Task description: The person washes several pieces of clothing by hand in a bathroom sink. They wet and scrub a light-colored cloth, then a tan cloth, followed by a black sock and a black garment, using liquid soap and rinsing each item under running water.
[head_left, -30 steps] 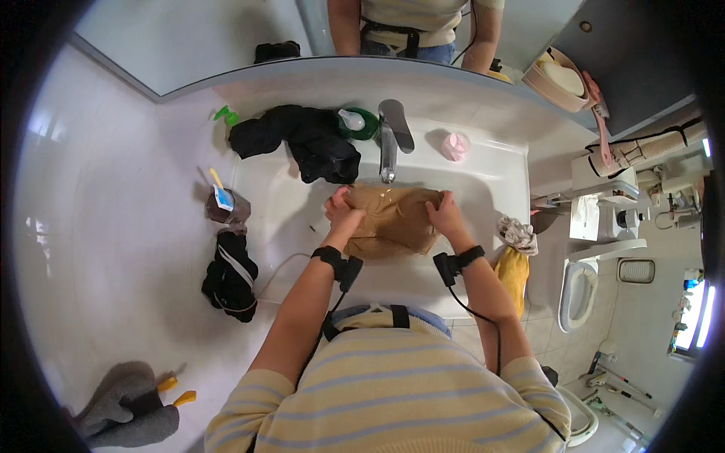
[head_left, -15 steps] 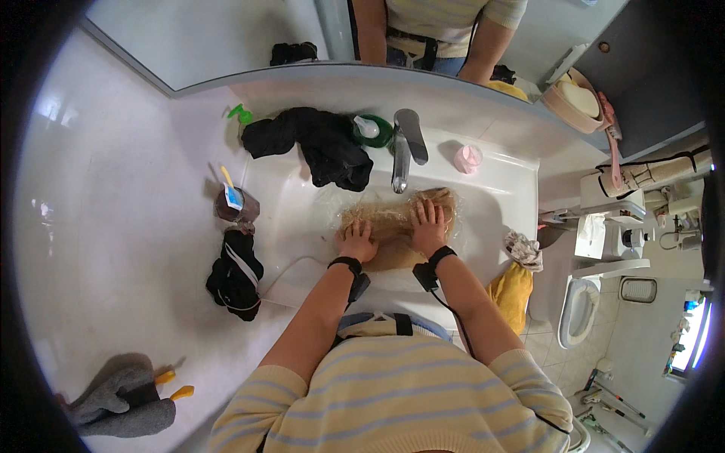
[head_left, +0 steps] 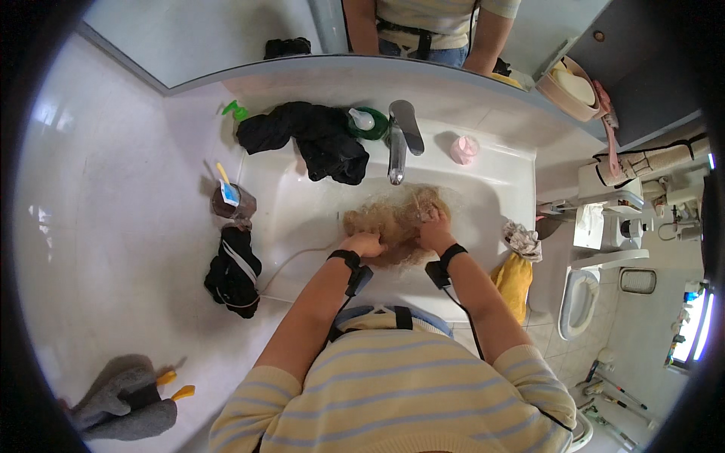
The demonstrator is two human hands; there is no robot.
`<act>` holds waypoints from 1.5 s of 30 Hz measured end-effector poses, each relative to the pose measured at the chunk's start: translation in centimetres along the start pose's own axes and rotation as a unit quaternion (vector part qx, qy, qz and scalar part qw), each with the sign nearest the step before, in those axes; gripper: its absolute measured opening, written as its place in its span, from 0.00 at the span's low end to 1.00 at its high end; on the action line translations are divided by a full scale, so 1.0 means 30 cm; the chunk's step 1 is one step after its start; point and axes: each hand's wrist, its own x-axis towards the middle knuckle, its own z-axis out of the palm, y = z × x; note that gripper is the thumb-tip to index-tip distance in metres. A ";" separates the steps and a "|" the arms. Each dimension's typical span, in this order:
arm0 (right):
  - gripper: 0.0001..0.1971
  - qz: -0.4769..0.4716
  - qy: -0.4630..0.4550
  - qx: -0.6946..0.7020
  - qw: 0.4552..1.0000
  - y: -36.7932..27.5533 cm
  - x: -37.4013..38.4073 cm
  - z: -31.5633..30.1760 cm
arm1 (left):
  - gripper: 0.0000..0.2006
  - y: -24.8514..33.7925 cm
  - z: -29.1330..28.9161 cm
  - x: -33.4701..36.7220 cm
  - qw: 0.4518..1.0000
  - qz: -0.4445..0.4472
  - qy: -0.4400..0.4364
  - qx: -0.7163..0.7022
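Note:
In the white sink (head_left: 483, 234) lies a wet, tan fluffy bundle (head_left: 393, 215), its edges wispy or frothy; I cannot make out its exact kind. My left hand (head_left: 365, 243) grips the near left part, with the fingertips tucked into it. At the right side, my right hand (head_left: 435, 229) is closed with bent fingers on the same bundle. Directly behind it rises the chrome faucet (head_left: 397, 155). A thin pale cord (head_left: 302, 253) runs over the sink's left side towards the bundle.
Black cloth (head_left: 310, 140) drapes over the sink's back left rim, beside a green bottle (head_left: 368, 124). A pink cup (head_left: 464, 149) stands back right. Yellow cloth (head_left: 513, 285) hangs at the right edge. Left are a brown cup (head_left: 234, 202) and a dark bundle (head_left: 234, 272).
My hands have moved from lying spread on the bundle to gripping it, a little nearer to me. The bundle looks more bunched and fluffed up. The view has shifted slightly.

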 end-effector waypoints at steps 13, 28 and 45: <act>0.44 0.035 0.052 0.105 0.993 -0.067 -0.023 0.052 | 0.37 -0.027 0.076 0.008 0.986 -0.056 0.149 0.054; 0.41 0.012 0.022 0.031 0.999 -0.146 -0.042 -0.053 | 0.33 -0.012 0.058 0.034 0.994 -0.036 0.030 0.101; 0.12 -0.054 0.208 0.547 0.809 -0.005 0.035 -0.049 | 0.48 0.017 0.079 -0.018 0.947 0.138 0.212 -0.199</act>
